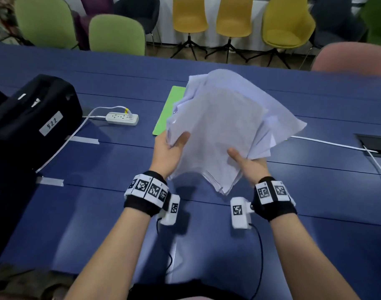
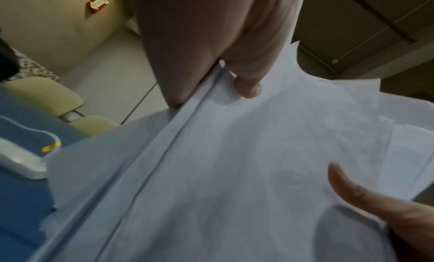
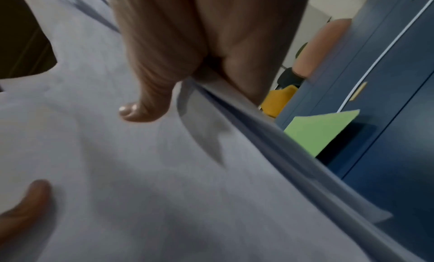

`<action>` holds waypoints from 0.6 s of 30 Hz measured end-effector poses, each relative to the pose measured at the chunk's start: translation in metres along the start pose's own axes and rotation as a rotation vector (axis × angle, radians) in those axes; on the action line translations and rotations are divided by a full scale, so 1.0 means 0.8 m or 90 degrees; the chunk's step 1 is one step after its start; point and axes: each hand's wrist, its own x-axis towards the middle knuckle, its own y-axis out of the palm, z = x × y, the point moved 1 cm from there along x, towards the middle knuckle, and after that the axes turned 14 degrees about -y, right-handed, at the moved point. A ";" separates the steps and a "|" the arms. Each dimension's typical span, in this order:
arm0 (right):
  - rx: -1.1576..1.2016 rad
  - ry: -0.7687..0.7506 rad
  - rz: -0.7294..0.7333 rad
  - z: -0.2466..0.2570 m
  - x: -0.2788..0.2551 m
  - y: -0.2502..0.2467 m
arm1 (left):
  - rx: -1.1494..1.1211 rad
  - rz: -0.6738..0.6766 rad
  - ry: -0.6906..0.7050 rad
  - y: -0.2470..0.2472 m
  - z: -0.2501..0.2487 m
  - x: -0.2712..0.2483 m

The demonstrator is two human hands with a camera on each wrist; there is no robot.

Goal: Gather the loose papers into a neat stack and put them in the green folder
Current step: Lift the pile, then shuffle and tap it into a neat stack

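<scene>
- We see a long blue surface [image 1: 315, 191] crossed by seams.
- On its left a black bag [image 1: 31, 118] bears a label reading "522".
- Just beside it lies a white power strip [image 1: 122, 118], its cable trailing toward the bag.
- Behind the far edge we count green chairs [image 1: 115, 35] and yellow chairs [image 1: 232, 16]; a pink chair [image 1: 354, 57] stands at right.

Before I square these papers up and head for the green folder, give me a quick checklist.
1. Left hand grips the papers: ok.
2. Right hand grips them: ok.
3. Sheet edges aligned: not ok, corners fan out.
4. Papers clear of the table: ok.
5. Green folder lies flat within view: ok.
6. Folder open: cannot tell, papers hide most of it.
</scene>
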 end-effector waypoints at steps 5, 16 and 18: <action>0.039 -0.065 0.079 -0.029 0.026 -0.025 | 0.022 0.064 -0.120 -0.030 0.035 0.007; 0.014 -0.071 0.138 -0.032 0.025 -0.044 | -0.061 0.173 -0.158 -0.035 0.039 0.010; -0.034 -0.084 0.175 -0.025 0.023 -0.047 | -0.051 0.212 -0.150 -0.036 0.036 0.006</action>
